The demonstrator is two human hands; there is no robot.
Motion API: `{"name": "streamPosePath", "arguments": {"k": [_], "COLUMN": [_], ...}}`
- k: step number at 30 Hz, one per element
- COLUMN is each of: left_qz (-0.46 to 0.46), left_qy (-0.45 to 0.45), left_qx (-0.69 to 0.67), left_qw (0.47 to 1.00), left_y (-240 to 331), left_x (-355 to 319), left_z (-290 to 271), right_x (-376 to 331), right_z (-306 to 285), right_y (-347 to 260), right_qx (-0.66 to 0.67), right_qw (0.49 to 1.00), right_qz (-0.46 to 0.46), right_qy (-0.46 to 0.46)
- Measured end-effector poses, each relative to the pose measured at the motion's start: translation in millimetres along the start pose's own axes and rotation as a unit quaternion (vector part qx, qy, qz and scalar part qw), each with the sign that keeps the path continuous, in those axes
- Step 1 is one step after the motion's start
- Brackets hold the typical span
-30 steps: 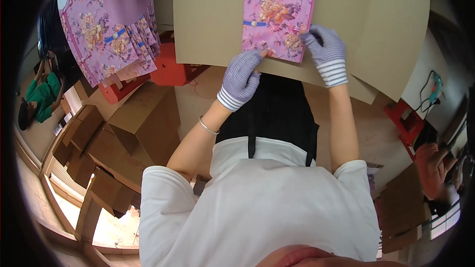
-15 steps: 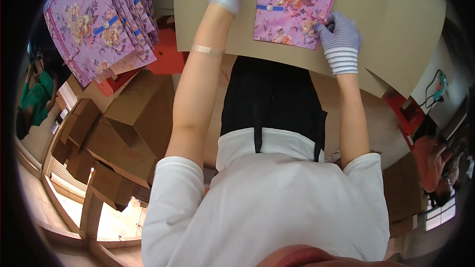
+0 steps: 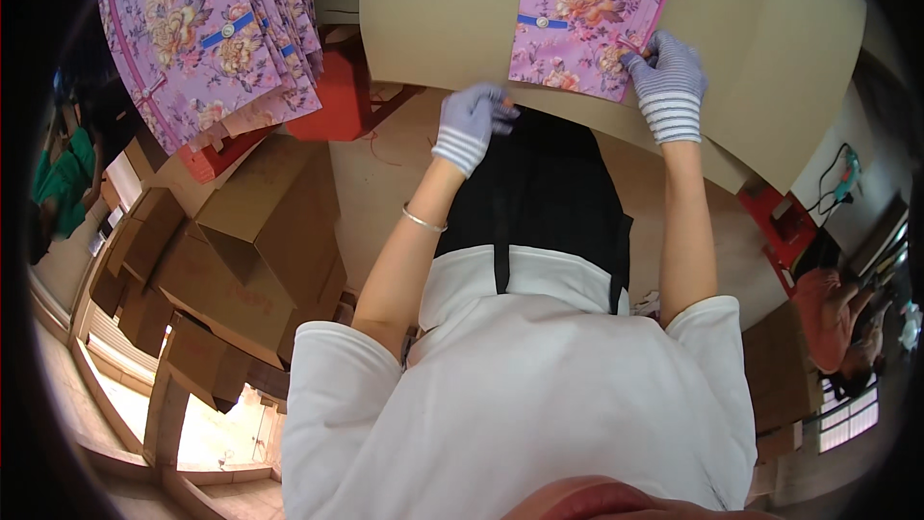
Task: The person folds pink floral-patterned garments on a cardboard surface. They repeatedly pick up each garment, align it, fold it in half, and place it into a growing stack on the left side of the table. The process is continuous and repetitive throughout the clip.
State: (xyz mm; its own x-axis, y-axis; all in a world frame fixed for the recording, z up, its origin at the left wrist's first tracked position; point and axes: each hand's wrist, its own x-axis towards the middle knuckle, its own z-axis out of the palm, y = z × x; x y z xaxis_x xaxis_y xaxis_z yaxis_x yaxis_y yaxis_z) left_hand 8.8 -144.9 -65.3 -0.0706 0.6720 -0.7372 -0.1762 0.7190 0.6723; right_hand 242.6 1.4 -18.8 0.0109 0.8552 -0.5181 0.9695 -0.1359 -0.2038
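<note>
A flat purple floral piece [image 3: 577,29], perhaps a folded bag, lies on the brown board in front of me. It has a blue band with a round button-like spot and a pink strip with a small bow along its right edge. My right hand [image 3: 666,87], in a grey striped glove, pinches that edge beside the bow. My left hand [image 3: 472,123], gloved alike, is in the air just off the board's near edge. Its fingers are loosely bent and apart, one bare fingertip showing, with nothing visible in them.
A stack of similar floral pieces [image 3: 192,39] rests on a red stool [image 3: 337,96] at the left. Brown board [image 3: 433,29] covers the work surface. Cardboard boxes [image 3: 260,221] stand lower left. People are at both sides, one in green [image 3: 67,183], one in orange [image 3: 823,318].
My left hand has come back from the far part of the floral piece toward me, past the board's edge. My right hand stays at the bow; the view has shifted slightly.
</note>
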Motion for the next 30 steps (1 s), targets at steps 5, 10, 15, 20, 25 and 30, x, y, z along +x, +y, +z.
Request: {"name": "streamPosePath", "arguments": {"k": [5,10,15,20,25,30], "left_qz": [-0.215,0.330,0.612,0.542,0.555,0.530], "left_qy": [-0.273,-0.120,0.064,0.018,0.012,0.023], "left_qx": [0.083,0.259,0.570,0.589,0.584,0.599], "left_qw": [0.934,0.900,0.545,0.599,0.592,0.599], "left_y": [46.4,121.4,135.0,129.8,133.7,130.9], "left_x": [-22.4,28.9,118.8,115.9,114.3,113.9], "left_z": [-6.6,50.3,108.7,117.8,120.5,117.6], "right_x": [-0.4,-5.6,-8.4,-11.6,-14.3,-16.7], "right_z": [3.6,-2.1,-8.1,-15.0,-84.1,-152.7], "right_y": [4.4,-0.9,2.4,110.1,282.4,224.1], "right_qx": [0.003,-0.013,0.001,0.140,-0.075,0.421], "right_qw": [1.000,0.999,0.999,0.940,0.920,0.880], "right_qz": [0.012,0.046,0.046,-0.050,0.171,0.122], "right_qy": [0.008,0.016,0.009,0.306,0.344,0.183]}}
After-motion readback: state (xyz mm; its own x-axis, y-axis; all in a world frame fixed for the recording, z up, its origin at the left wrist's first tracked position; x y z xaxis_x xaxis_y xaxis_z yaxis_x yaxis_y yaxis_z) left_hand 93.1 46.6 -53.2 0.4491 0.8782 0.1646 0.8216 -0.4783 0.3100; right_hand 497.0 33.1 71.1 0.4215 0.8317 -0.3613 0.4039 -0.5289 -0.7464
